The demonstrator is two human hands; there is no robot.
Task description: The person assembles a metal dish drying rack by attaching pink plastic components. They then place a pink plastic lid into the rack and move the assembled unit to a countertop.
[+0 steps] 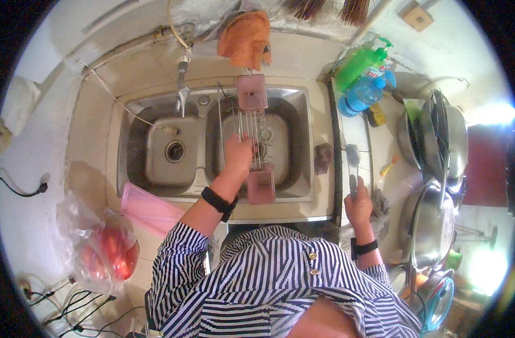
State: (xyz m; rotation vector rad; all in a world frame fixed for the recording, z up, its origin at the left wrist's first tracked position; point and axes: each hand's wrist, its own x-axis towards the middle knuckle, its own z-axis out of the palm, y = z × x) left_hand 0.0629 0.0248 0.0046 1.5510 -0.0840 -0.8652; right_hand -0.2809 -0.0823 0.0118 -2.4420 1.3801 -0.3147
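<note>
My left hand (239, 153) is over the right sink basin, its fingers closed on the wires of a metal dish rack (250, 121). The rack spans the basin from back to front, with a pink plastic cup (252, 93) at its far end and another pink cup (261, 187) at its near end. On the right, my right hand (358, 206) is closed round a slim utensil (352, 183) with a dark grey handle. A broader grey end points away from me above the white tiled ledge; I cannot make out its exact kind.
The left basin (147, 169) sits under a faucet (182, 93). An orange cloth (247, 39) hangs behind. Soap bottles (363, 93), a yellow sponge (377, 115) and stacked metal pots (435, 219) are at right. At left are a pink cloth (150, 209) and a bag of red things (108, 253).
</note>
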